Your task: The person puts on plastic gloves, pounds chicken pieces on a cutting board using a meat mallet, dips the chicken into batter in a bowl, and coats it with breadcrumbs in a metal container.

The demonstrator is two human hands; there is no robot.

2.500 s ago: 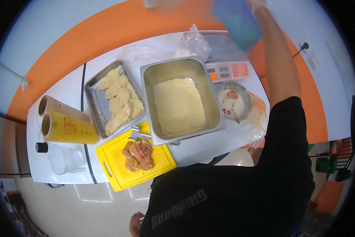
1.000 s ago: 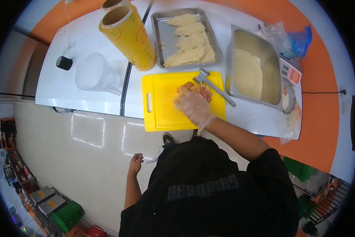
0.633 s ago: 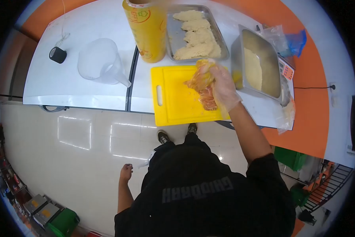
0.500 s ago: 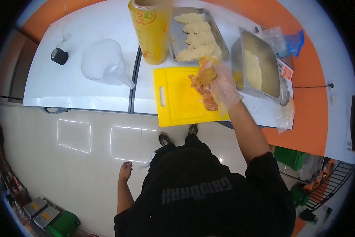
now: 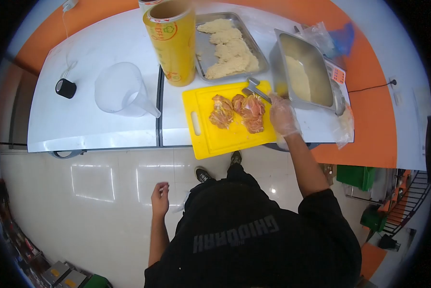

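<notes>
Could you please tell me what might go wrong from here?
The yellow board juts past the near edge of the table, so a hard push or blow there might tip or shift it. The right hand has the metal mallet by its handle; striking the raw meat could spatter the crumb-coated pieces in the tray just behind.

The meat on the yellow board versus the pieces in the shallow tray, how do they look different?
The meat is pink and glossy with no coating, while the tray pieces are covered in pale crumbs. The meat sits in two clumps with a gap between them; the tray pieces run together in one long row. The meat rests on the yellow board, the tray pieces in the shallow tray. Both have lumpy, uneven outlines.
</notes>
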